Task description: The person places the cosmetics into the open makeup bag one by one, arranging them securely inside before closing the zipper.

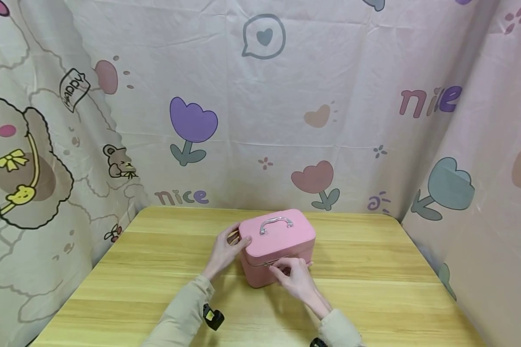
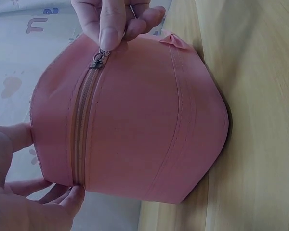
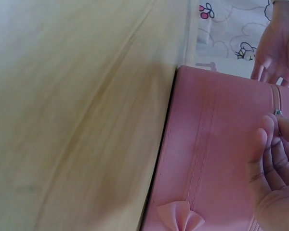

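Note:
A pink cosmetic case (image 1: 282, 238) with a silver handle (image 1: 276, 222) on its lid sits on the table, turned at an angle. My left hand (image 1: 226, 248) holds its left end, with the thumb on the lid's edge and the fingers at the side. At the front, my right hand (image 1: 296, 277) pinches the metal zipper pull (image 2: 100, 57) between thumb and forefinger. Beyond the pull, the zipper (image 2: 80, 130) runs toward the left hand with its teeth meshed in the left wrist view. A pink bow (image 3: 180, 215) decorates the front, low on the case.
The wooden table (image 1: 156, 270) carries the case near its back middle. Behind it and along both sides hangs a printed cloth (image 1: 243, 111) with flowers and cartoon figures. A small black device (image 1: 213, 317) is strapped at the left sleeve.

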`<state>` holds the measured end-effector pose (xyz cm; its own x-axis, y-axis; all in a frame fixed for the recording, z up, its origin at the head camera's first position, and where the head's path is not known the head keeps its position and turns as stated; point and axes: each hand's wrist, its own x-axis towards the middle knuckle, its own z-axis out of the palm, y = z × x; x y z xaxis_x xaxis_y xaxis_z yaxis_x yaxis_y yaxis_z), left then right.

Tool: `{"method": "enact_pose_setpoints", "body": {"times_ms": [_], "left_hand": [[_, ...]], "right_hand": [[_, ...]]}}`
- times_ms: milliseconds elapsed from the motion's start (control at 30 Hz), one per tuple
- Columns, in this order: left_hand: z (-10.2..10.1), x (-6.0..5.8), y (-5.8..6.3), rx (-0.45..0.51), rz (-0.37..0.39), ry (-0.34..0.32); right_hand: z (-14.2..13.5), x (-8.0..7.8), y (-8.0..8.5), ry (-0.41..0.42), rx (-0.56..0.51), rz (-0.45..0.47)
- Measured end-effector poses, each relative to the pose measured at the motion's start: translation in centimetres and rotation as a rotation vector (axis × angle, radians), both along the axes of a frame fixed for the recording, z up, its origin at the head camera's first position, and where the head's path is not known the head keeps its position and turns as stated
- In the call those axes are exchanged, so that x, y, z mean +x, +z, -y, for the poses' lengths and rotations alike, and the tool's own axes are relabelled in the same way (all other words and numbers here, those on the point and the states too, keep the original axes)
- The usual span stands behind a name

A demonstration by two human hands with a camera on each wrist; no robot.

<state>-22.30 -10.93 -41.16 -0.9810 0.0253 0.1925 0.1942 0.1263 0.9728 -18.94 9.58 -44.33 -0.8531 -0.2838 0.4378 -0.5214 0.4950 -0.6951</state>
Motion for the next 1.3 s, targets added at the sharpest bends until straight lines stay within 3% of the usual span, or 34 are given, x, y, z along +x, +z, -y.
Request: {"method": "enact_pose_setpoints", "body": {"times_ms": [333, 900, 1300], "left_hand": [[0.1, 0.0, 0.0, 0.011, 0.013, -0.002], [0.2, 0.1, 0.1, 0.021, 0.033, -0.033], [0.3, -0.1, -0.1, 0.027, 0.045, -0.05]], "right_hand": [[-0.2, -0.1, 0.4, 0.036, -0.026, 0.013], [-1.3, -0.4, 0.2, 0.075, -0.013, -0.107], [-3.8, -0.9, 0.1, -0.022, -0.019, -0.048]]}}
